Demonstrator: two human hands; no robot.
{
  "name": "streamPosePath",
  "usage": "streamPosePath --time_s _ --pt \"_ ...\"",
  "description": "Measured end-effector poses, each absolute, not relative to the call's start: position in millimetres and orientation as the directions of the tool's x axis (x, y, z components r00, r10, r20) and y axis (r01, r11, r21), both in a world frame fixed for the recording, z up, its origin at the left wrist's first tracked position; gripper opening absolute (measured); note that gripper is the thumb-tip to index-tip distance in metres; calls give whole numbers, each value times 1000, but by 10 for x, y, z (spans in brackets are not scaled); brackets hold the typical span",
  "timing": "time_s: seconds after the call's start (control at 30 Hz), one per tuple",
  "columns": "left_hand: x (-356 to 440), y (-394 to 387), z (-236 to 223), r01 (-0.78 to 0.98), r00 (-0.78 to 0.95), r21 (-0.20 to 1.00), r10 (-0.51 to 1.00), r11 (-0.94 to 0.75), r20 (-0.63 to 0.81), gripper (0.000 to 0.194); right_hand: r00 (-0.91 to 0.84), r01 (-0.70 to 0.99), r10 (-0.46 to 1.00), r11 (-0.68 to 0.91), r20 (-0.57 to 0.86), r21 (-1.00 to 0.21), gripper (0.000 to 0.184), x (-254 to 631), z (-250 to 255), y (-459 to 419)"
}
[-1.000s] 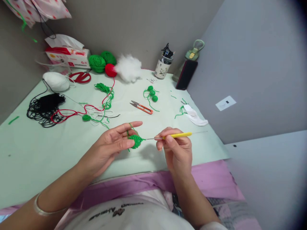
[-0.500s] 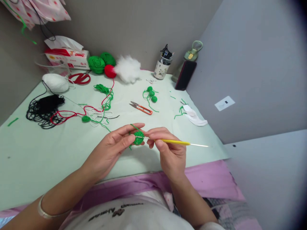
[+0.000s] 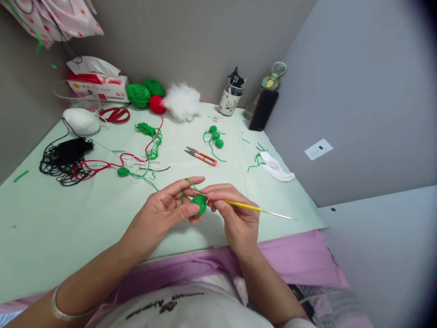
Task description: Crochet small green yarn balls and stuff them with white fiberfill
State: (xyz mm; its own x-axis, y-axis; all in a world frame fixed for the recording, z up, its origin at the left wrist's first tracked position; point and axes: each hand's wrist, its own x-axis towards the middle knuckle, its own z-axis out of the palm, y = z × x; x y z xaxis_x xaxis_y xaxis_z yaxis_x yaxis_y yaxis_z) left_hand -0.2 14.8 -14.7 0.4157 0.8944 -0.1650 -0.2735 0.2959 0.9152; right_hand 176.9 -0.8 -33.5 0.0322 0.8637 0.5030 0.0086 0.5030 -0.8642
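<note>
Left hand (image 3: 159,210): thumb and fingers pinched on a green crocheted piece (image 3: 198,207), held above the table (image 3: 68,223); green strand (image 3: 193,184) raised over the index finger. Right hand (image 3: 239,221): fingertips together, gripping a crochet hook (image 3: 243,206), its front shank at the piece's upper edge (whether the tip sits in a loop is too fine to tell). Risks, as judged: a loop may slip off should the hook tilt or back out; slack in the strand could leave a loose stitch; a tug might snag in the yarn tangle (image 3: 154,150). Materials: piece, rounded, pebbly; hook, slender, yellow grip, metal both ends; stuffing (image 3: 183,102), white, fluffy, shapeless; snips (image 3: 205,158), orange-handled, pointed; black yarn (image 3: 70,154), loosely looped.
</note>
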Motion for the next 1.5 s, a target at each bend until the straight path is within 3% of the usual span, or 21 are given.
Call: streamPosePath --time_s 0.17,0.27,0.43,0.67,0.9,1.23,1.5 --pt "2 116 -212 -241 437 901 869 361 -231 37 81 113 805 579 588 -807 23 1774 -339 3" --pt "17 102 -242 -287 468 861 846 420 -257 34 72 154 829 540 555 -827 20 1797 -316 27" --pt "23 106 -272 -343 439 849 867 403 -234 24 36 20 892 450 450 -893 15 1852 -277 73" --pt "4 116 -256 -329 407 859 879 393 -247 21 154 -32 867 484 474 -875 14 1880 -271 22" --pt "-9 115 -244 -338 425 856 875 391 -231 21 53 15 870 490 490 -871 14 1860 -262 -14" --pt "-19 100 -228 -308 408 870 879 386 -246 21 37 21 863 504 505 -863 17 1862 -254 -26" --pt "-21 104 -246 -272 406 894 885 356 -229 21 1 126 827 557 562 -821 21 1852 -277 -52"
